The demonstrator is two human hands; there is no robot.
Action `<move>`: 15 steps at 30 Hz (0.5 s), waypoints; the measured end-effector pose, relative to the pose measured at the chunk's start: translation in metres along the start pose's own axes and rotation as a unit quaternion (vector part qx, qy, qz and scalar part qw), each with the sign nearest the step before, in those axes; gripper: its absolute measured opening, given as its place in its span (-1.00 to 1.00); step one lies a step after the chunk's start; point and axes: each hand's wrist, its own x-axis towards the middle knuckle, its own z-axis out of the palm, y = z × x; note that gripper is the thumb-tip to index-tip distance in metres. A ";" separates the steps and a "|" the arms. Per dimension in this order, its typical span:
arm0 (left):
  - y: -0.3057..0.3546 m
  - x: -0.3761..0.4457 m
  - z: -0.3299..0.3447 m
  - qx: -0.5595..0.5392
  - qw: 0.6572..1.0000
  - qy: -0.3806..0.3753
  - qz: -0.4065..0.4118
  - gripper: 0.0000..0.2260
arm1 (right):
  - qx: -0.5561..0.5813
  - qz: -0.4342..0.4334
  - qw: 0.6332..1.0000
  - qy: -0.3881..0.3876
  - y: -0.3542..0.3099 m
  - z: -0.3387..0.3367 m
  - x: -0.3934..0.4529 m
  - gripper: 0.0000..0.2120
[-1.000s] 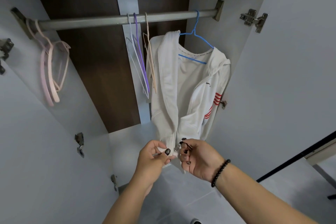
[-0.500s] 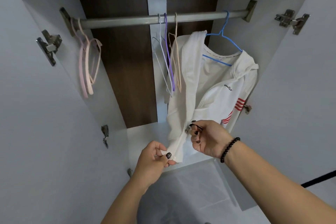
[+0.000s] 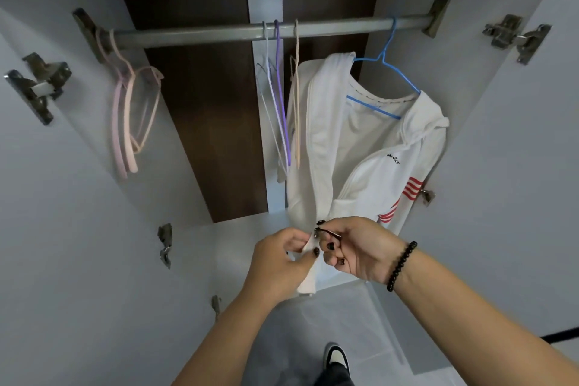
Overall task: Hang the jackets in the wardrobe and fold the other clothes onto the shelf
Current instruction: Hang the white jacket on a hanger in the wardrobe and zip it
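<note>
While soft white jacket (image 3: 341,147) hangs, left hand (image 3: 279,260) and right hand (image 3: 360,251) pinch its hem.

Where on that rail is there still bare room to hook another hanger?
The rail is bare between the pink hangers at its left end and the three thin hangers mid-rail, and again from those to the blue hanger. It is crowded low down, where both hands hold the white jacket.
</note>
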 end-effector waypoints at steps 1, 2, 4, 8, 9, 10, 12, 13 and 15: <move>-0.001 0.006 0.004 0.006 1.000 -0.001 -0.004 -0.87 | 0.010 0.008 1.000 0.011 -0.002 -0.007 0.003 -0.69; -0.002 0.012 0.007 0.014 1.000 -0.008 -0.006 -0.86 | 0.022 0.017 0.999 0.022 -0.003 -0.015 0.007 -0.70; -0.005 0.023 0.012 0.031 0.999 -0.026 -0.005 -0.80 | 0.052 0.037 0.997 0.039 -0.007 -0.029 0.016 -0.71; -0.011 0.047 0.025 0.030 0.999 -0.031 -0.024 -0.74 | 0.077 0.069 0.993 0.051 -0.019 -0.052 0.039 -0.69; -0.014 0.054 0.028 0.024 0.999 -0.026 -0.035 -0.73 | 0.076 0.074 0.993 0.050 -0.024 -0.057 0.045 -0.69; -0.017 0.059 0.031 0.014 0.999 -0.020 -0.048 -0.74 | 0.076 0.079 0.993 0.049 -0.029 -0.062 0.051 -0.70; -0.023 0.068 0.035 -0.003 0.998 -0.008 -0.065 -0.73 | 0.074 0.086 0.993 0.044 -0.039 -0.072 0.062 -0.70; -0.026 0.071 0.036 -0.005 0.998 -0.001 -0.068 -0.72 | 0.071 0.090 0.993 0.041 -0.043 -0.077 0.067 -0.70; -0.031 0.078 0.038 -0.004 0.997 0.013 -0.075 -0.72 | 0.080 0.096 0.991 0.038 -0.052 -0.088 0.078 -0.71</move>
